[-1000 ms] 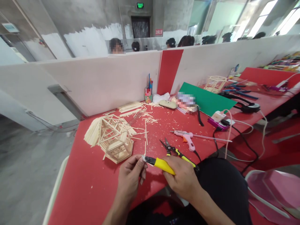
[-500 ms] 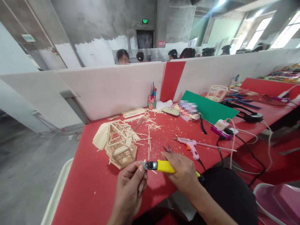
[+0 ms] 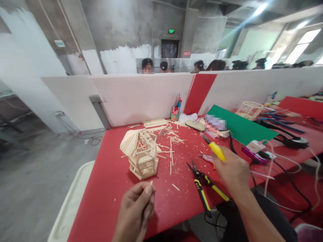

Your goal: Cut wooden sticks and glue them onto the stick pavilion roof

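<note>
My left hand [image 3: 137, 208] pinches a small wooden stick [image 3: 151, 183]; only its pale tip shows above the thumb. My right hand [image 3: 232, 171] is wrapped round a yellow utility knife [image 3: 216, 150], held over the right part of the table with its tip towards the back. Beneath that hand lies a pink glue gun [image 3: 208, 159], partly hidden. Long-nose pliers [image 3: 200, 181] with black and yellow handles lie spread on the table between my hands. Just beyond my left hand stands a small house-like model [image 3: 144, 159] built of wooden sticks.
Loose sticks [image 3: 156, 123] and shavings lie across the red table [image 3: 98, 195]. A pen cup [image 3: 175, 114] stands by the white partition [image 3: 141, 97]. To the right are a green board [image 3: 242, 126], a purple power strip [image 3: 252, 155] and trailing cables. Several people sit beyond the partition.
My right hand has carried the knife away from the stick, to the right and towards the back. My left hand still pinches the stick. The pliers have come into fuller view.
</note>
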The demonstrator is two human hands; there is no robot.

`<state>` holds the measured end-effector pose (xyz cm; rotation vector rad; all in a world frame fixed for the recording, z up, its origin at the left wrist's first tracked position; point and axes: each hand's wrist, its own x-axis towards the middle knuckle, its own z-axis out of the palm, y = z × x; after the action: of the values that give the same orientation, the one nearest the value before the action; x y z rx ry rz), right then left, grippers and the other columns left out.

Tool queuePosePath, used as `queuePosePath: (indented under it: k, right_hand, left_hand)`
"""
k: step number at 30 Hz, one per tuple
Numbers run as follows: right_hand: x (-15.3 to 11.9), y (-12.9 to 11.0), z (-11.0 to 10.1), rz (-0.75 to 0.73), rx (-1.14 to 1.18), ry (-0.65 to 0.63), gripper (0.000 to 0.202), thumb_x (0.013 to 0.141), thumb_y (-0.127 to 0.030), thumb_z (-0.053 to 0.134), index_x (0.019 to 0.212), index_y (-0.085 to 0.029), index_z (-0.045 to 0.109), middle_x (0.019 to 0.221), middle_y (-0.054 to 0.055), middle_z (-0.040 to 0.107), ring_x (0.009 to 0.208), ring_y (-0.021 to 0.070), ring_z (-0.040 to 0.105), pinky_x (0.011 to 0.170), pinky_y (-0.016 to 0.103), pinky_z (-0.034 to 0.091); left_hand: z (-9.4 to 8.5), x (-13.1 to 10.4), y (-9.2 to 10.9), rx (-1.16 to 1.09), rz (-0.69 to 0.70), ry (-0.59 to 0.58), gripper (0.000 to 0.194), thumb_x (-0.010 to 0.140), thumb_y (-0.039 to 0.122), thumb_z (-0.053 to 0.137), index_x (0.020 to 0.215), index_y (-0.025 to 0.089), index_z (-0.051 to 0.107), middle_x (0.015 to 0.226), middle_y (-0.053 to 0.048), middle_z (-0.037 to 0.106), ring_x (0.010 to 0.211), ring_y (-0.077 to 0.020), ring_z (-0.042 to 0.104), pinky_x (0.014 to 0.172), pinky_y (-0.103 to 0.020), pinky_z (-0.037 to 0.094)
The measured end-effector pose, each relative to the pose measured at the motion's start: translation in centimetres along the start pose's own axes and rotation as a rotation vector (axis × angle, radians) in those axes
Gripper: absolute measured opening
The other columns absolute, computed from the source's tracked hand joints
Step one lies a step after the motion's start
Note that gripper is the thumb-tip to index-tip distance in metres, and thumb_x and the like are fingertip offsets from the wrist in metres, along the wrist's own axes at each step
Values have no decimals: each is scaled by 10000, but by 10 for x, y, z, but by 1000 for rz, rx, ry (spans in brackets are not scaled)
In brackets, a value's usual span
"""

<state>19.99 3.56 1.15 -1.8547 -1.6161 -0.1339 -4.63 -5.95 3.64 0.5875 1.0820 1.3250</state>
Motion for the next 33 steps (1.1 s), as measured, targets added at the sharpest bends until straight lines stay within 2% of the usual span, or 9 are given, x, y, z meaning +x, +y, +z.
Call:
queuePosePath:
  k: [4,10,13,16,19,21,24,29,33]
  right_hand:
    - [-28,-24,7,-234,61,-141,287,829,-315,484,1035,-226,663,943,71,721,822,225,673,686,305,478]
    - [-68,-38,48,-209,-134,-448,327,895,-391,464,1096,-192,627,808,95,724,675,213,687,550,267,449]
    - [-74,-38,62,-244,-125,-489,332,890,-334,477,1146,-168,607,860,110,715,731,210,687,608,278,473]
    - [-65,-35,59,-301,-76,-468,356,854,-360,534,1160,-193,607,995,99,691,917,201,652,770,291,479]
    - [-41,-15,44,-137,-133,-391,353,892,-399,444,1151,-226,610,1132,99,639,1050,211,593,867,332,447]
    - [-25,11,34,64,-213,-324,443,918,-399,341,1178,-139,588,1149,197,605,1051,282,587,841,426,449]
    - [-11,58,30,311,-280,-348,500,822,-405,469,1113,-23,608,1052,308,611,959,383,609,736,504,458]
    - [-6,109,48,354,-162,-501,383,749,-329,494,1012,-118,675,931,189,700,876,302,662,725,365,474]
    - [-6,101,49,360,-53,-492,459,773,-407,405,1056,-122,628,937,158,703,861,279,662,713,336,478]
  left_hand:
    - [2,11,-3,-38,117,42,325,601,408,804,648,127,648,495,42,506,330,7,316,334,-130,222]
    - [-2,18,-3,-58,146,94,307,571,379,825,635,121,672,466,44,519,315,2,347,320,-121,235]
    - [-3,18,-2,-57,142,95,321,542,380,839,594,116,663,456,33,535,311,-6,363,310,-122,238]
    - [-2,21,-2,-42,133,100,338,512,386,850,568,115,657,443,24,544,310,-13,378,305,-123,252]
    - [1,24,-3,-32,129,92,330,506,382,852,606,120,679,468,12,574,331,-23,411,312,-123,280]
    - [3,26,-2,-35,131,77,327,512,376,851,649,121,700,501,-2,601,354,-33,441,329,-129,318]
    - [5,28,1,-45,131,72,338,510,368,852,691,117,717,527,-9,616,366,-38,452,332,-132,326]
    - [-2,28,12,-77,160,117,328,518,358,849,697,118,713,536,-1,615,358,-28,443,331,-125,293]
    - [-14,30,19,-110,186,122,300,558,345,832,696,109,709,529,4,605,351,-20,424,341,-128,282]
